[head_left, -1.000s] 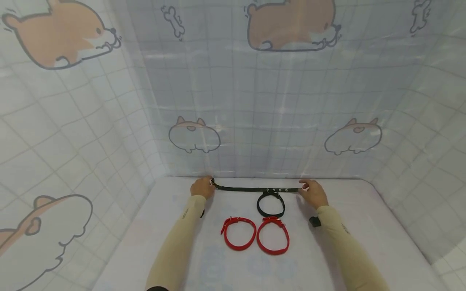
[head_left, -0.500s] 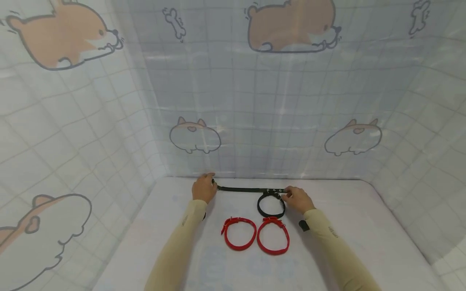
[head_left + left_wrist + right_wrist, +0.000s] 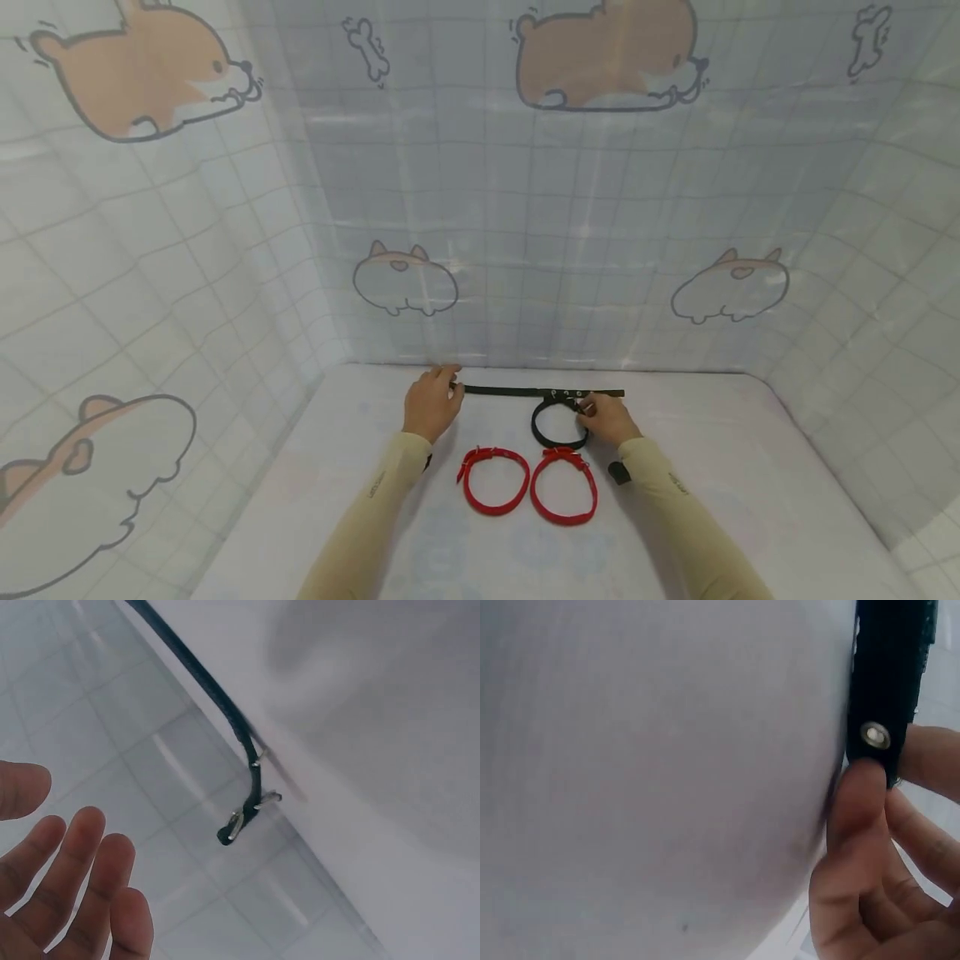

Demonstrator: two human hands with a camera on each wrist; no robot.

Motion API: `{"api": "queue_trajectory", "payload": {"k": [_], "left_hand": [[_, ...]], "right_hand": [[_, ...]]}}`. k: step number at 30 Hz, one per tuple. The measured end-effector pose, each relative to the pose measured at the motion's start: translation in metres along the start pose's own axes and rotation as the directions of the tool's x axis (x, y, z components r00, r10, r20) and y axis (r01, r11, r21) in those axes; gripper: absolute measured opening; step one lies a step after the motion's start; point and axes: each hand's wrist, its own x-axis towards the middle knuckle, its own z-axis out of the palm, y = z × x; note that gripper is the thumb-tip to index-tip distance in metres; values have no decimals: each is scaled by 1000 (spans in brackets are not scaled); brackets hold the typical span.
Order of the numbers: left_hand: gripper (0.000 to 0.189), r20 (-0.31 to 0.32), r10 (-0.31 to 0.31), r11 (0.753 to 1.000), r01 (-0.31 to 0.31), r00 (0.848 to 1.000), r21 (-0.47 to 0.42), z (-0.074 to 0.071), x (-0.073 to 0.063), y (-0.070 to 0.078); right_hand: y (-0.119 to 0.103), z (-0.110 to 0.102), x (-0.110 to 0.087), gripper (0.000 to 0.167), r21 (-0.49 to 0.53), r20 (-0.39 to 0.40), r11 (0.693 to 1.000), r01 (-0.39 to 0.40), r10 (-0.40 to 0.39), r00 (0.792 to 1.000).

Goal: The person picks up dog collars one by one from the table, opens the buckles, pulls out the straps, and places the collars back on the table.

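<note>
Along the table's far edge lies a black collar (image 3: 502, 391) stretched out straight, its eyelets toward the right. My left hand (image 3: 433, 404) is at its left end; in the left wrist view the fingers (image 3: 86, 885) are spread apart from the strap (image 3: 202, 679), whose metal buckle end sticks out past the table edge. Just below the straight collar sits a second black collar (image 3: 537, 429), closed into a ring. My right hand (image 3: 609, 417) is at its upper right side. In the right wrist view the thumb and a finger pinch the end of a black strap with an eyelet (image 3: 876, 735).
Two red collars, left (image 3: 493, 509) and right (image 3: 565, 520), lie buckled into rings nearer the front of the white table (image 3: 480, 567). A white sheet wall (image 3: 510, 308) with cartoon dogs stands close behind the far edge.
My right hand has slid left along the straight collar, off its right end, to the black ring collar. The left hand has shifted slightly right and loosened from the buckle end.
</note>
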Motion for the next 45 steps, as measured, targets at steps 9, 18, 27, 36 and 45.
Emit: {"api": "queue_trajectory", "payload": {"k": [9, 18, 27, 36, 45], "left_hand": [[28, 51, -54, 996, 57, 997, -62, -2, 3, 9], [30, 180, -31, 967, 75, 983, -242, -2, 3, 38], [39, 258, 20, 941, 69, 966, -330, -3, 11, 72], [53, 287, 27, 899, 102, 958, -426, -6, 8, 82], [54, 260, 33, 869, 101, 965, -484, -12, 4, 84]], "right_hand": [[-2, 1, -2, 24, 33, -54, 999, 22, -20, 998], [-17, -8, -8, 22, 46, -227, 981, 190, -175, 958], [-45, -12, -25, 24, 76, -353, 946, 316, -271, 896], [-62, -9, -41, 24, 93, -418, 912, 401, -329, 847], [-76, -8, -56, 27, 44, -483, 838, 543, -458, 746]]}}
